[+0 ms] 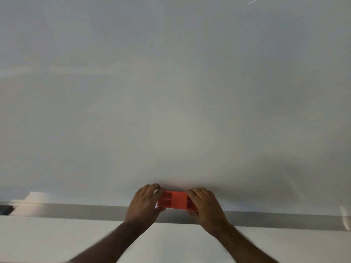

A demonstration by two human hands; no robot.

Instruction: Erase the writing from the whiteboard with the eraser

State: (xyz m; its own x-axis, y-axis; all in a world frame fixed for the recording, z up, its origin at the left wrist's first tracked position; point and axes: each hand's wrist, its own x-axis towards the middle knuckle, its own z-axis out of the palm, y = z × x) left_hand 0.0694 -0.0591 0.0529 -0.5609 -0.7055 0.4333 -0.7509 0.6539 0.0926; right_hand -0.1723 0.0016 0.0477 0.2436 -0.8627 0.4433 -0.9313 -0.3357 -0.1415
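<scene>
The red eraser [175, 199] sits low on the whiteboard [171, 92], just above the grey tray [76, 210]. The left hand [142, 203] holds its left end and the right hand [205, 205] holds its right end, fingers closed around it. A dark thing [5, 209] lies far left on the tray.

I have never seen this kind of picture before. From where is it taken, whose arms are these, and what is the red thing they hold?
The single picture comes from a camera worn on a person's head, looking forward and down, so the bare arms are that person's own. The pale surface filling the view is the whiteboard; no writing is visible on it here. Along its lower edge runs a grey metal ledge. The left hand and right hand each grip one end of a red eraser, held against the board just above the ledge. A dark object at the far left is too cut off to identify.
</scene>
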